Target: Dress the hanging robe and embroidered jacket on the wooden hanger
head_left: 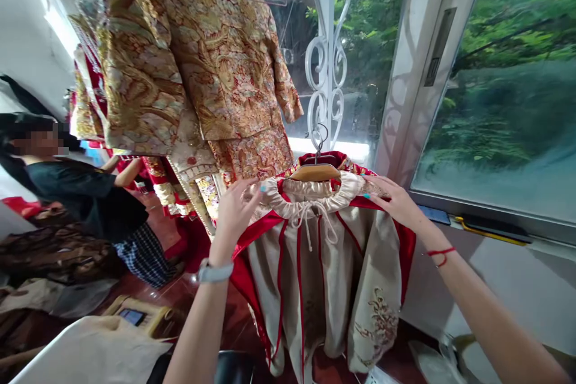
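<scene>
A red and cream garment (pixel 315 270) hangs on a wooden hanger (pixel 315 171) in front of me, its gathered cream collar with a drawstring at the top. My left hand (pixel 238 207) grips the collar at the garment's left shoulder, fingers curled on the cloth. My right hand (pixel 391 198) lies on the right shoulder, fingers closed over the fabric's edge. A watch is on my left wrist and a red string on my right.
A gold and red embroidered jacket (pixel 202 54) hangs above at the left, with more such garments behind. Another person (pixel 76 198) in dark clothes crouches at the left. A window with a white scrolled grille (pixel 326 72) stands behind. A bag with a phone (pixel 132 315) lies on the floor.
</scene>
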### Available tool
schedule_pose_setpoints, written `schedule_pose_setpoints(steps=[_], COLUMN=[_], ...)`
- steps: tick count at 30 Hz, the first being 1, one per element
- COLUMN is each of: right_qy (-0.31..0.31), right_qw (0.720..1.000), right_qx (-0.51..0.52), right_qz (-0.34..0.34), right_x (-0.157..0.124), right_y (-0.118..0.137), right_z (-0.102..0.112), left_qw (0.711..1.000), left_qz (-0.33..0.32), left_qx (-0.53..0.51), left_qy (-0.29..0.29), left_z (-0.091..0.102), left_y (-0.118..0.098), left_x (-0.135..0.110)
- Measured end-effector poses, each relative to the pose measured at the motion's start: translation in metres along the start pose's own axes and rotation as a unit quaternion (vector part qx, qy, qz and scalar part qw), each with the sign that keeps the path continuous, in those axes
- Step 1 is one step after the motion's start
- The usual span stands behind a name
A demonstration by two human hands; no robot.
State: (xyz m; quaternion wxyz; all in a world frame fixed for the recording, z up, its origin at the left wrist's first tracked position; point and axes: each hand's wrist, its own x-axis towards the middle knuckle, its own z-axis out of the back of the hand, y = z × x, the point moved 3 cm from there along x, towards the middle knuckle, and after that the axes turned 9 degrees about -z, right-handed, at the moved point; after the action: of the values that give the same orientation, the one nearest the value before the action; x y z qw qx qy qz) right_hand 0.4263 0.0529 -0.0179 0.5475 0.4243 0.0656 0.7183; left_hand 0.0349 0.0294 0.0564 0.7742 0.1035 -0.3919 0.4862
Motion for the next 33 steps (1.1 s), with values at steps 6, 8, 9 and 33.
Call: schedule_pose_setpoints(steps=[6, 8, 9, 33], right_qy=[-0.061, -0.126, -0.155, -0.005], right_qw=[0.998, 0.990, 0.985, 0.968], right_qx=[-0.024, -0.048, -0.045, 0.053], right_qz=[0.018, 0.044, 0.065, 0.246], right_x=[0.001, -0.005, -0.006, 0.074], right_y=[0.009, 0.041, 0.062, 0.190], right_z=[-0.004, -0.002, -0.004, -0.102], left_qw=[0.974, 0.967, 0.965, 0.995], left_qz=[0.020, 0.066, 0.083, 0.092], left_qx=[0.216, 0.228, 0.234, 0.012], left_qy=[0.072, 0.090, 0.087, 0.032], left_z=[-0.016, -0.024, -0.028, -0.002], left_y=[-0.040, -0.046, -0.048, -0.047], left_x=[0.041, 0.035, 0.031, 0.032])
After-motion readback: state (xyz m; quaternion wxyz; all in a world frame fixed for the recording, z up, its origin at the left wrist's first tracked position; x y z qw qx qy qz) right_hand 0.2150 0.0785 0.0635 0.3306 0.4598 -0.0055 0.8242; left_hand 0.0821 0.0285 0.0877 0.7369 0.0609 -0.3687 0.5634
